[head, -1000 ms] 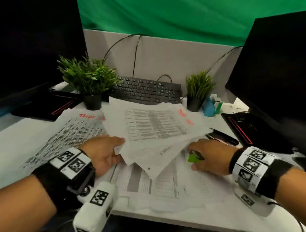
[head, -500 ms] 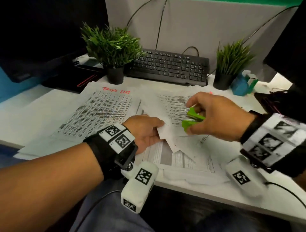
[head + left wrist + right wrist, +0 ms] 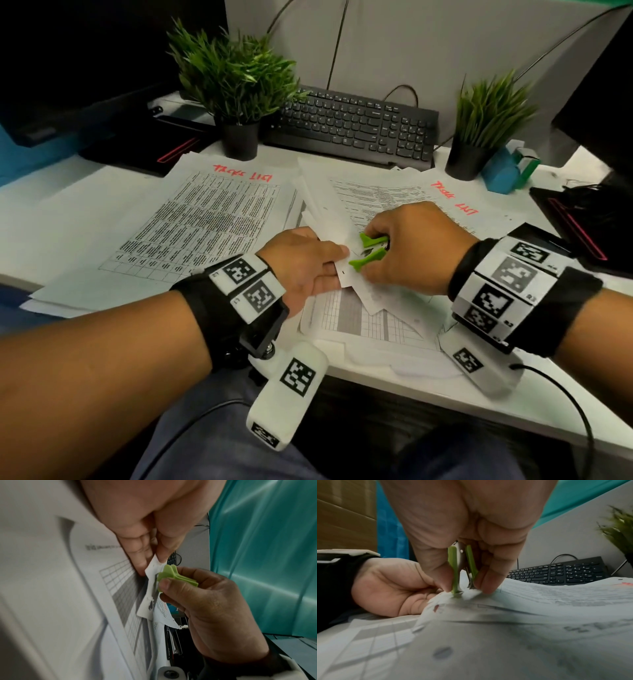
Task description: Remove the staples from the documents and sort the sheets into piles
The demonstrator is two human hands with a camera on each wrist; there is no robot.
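My right hand (image 3: 407,250) grips a green staple remover (image 3: 370,251) between thumb and fingers. Its metal claws (image 3: 465,588) sit on the stapled corner (image 3: 346,272) of a bundle of printed sheets (image 3: 383,202). That corner is pinched by my left hand (image 3: 308,267) between thumb and fingers (image 3: 145,555), just left of the remover (image 3: 169,573). A staple shows as a small dark mark near the corner's edge. Under the bundle lies a gridded sheet (image 3: 363,318). Left of it is a separate pile of printed sheets (image 3: 205,226) with red handwriting on top.
A black keyboard (image 3: 352,126) stands at the back between two potted plants (image 3: 236,78) (image 3: 486,116). A blue and green object (image 3: 510,168) sits by the right plant. Dark monitors flank both sides. A black stapler (image 3: 173,645) lies at the right of the papers.
My right hand lifted the staple remover off the desk and brought it onto the bundle's corner. The left hand took the corner in a pinch. The head camera tilted down and closer.
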